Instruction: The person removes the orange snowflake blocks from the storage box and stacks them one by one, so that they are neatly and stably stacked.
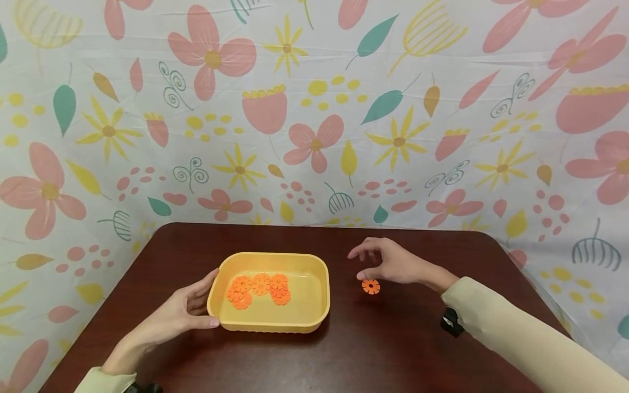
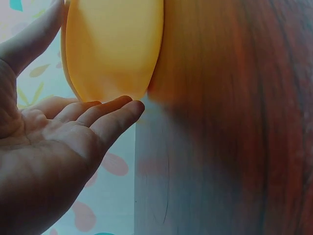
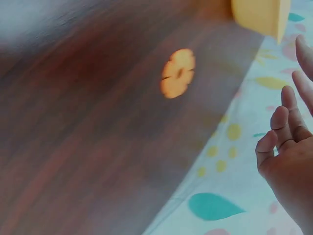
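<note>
A yellow plastic tray (image 1: 307, 305) stands on the table, with several orange notched plastic discs (image 1: 261, 284) inside at its left and middle. My left hand (image 1: 182, 311) rests against the tray's left end, thumb by the front corner and fingers further back. The left wrist view has those fingers (image 2: 110, 122) fairly straight along the tray. To the tray's right, my right hand (image 1: 390, 261) is held with loosely bent fingers, thumb and fingers apart and nothing between them. Another orange disc (image 1: 371, 286) shows just below it, clear of the fingers in the right wrist view.
The dark brown wooden table (image 1: 373, 349) has rounded back corners. Behind it and at both sides hangs a white cloth (image 1: 314, 71) with flower and leaf prints. A black strap device (image 1: 451, 322) is on the right wrist.
</note>
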{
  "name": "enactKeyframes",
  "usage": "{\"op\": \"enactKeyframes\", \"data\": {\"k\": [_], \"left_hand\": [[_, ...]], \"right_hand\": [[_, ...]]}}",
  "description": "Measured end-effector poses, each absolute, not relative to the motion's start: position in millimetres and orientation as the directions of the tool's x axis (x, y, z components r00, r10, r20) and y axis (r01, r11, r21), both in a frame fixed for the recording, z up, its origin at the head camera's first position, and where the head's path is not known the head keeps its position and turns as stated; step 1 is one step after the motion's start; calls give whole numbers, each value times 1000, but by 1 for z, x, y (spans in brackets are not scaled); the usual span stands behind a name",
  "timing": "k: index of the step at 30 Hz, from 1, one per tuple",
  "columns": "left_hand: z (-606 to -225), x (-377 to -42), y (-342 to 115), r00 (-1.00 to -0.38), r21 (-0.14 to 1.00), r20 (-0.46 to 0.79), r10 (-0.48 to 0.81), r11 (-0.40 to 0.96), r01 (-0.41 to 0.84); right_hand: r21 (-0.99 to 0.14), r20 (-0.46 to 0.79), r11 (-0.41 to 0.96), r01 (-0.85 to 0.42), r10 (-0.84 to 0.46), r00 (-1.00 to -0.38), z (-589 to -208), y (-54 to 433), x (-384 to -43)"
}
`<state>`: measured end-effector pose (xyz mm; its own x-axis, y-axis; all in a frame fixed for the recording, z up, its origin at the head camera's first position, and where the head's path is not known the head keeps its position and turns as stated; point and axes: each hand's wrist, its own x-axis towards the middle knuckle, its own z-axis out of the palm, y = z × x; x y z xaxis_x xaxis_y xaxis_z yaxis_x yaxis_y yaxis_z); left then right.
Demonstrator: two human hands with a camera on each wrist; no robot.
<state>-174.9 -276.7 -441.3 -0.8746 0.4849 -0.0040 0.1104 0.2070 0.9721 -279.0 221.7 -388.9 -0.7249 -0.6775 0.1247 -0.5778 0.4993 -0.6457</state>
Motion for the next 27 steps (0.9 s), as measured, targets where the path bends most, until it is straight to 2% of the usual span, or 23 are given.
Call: {"op": "enactKeyframes", "data": {"k": [13,27], "left_hand": [[-439,-175,-277,-877,972,-18,480,212,96],[-439,-175,-274,-881,975,-33,472,208,75]], "right_hand": [[-635,117,438,-636,-760,-640,-350,157,-274],[-657,37,360,-663,-862,-505,-369,95,-277]]}}
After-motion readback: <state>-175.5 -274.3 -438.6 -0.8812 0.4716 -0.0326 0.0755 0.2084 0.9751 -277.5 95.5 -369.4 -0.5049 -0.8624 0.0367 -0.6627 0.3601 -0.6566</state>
